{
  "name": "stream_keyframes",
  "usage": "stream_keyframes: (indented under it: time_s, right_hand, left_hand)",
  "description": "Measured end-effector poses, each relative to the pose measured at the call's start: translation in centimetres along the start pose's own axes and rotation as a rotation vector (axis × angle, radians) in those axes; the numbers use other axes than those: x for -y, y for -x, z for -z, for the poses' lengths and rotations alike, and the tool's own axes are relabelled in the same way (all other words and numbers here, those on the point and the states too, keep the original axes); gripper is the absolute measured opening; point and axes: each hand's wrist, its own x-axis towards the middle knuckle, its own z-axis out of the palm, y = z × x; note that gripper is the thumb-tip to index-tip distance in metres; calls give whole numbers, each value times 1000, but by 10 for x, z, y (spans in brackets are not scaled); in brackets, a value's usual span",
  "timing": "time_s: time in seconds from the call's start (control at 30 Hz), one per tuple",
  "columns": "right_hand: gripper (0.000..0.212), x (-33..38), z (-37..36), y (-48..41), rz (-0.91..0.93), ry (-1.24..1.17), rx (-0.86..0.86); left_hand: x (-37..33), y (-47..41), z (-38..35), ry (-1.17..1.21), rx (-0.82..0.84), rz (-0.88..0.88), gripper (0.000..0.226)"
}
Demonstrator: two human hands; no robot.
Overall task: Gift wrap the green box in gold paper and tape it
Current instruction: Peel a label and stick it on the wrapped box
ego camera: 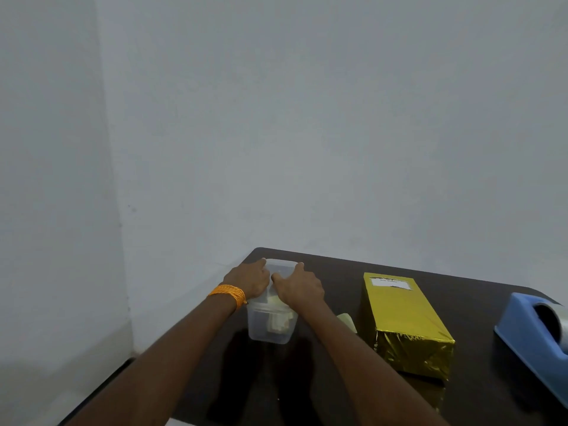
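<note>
**Both hands on the tub, wrapped box apart to the right**

The box (405,321) lies flat on the tabletop (479,318), fully covered in gold paper, its long side running from the near edge towards the far edge. A white label (390,282) sits on its top face at the far end. The near end shows creased folds of paper. No fingers touch it: it lies well to the right of both hands, with the right forearm passing between it and the tub (270,330).

The tub is translucent plastic with pale things inside, and stands near the far left corner of the tabletop. The left hand (250,281) grips it from the left, its fingers (262,262) curled over the left edge of the lid (281,265). The right hand (299,287) grips it from the right, its fingers (298,266) reaching to the lid's far edge and the thumb pointing left across the lid towards the other hand. The two hands nearly meet on the lid. An orange wristband (229,294) is on the left wrist.

A small pale scrap (347,321) lies on the tabletop between the right forearm and the box. A blue dispenser (528,339) with a roll in it stands at the right edge, apart from the box. A plain grey wall (307,118) rises behind the far edge.
</note>
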Motion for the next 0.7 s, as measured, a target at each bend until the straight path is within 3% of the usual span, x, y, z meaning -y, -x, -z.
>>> stream_keyframes:
  time_s: [0.37, 0.53, 0.7]
  right_hand:
    - [85, -3, 0, -11, 2, 27, 34]
    - [74, -5, -1, -13, 5, -34, 16]
    - [82, -4, -2, -11, -17, -33, 14]
  left_hand:
    - [2, -8, -2, 95, -29, -26, 52]
    - [4, -9, -4, 110, -56, -7, 52]
    - [2, -1, -5, 126, -112, 22, 52]
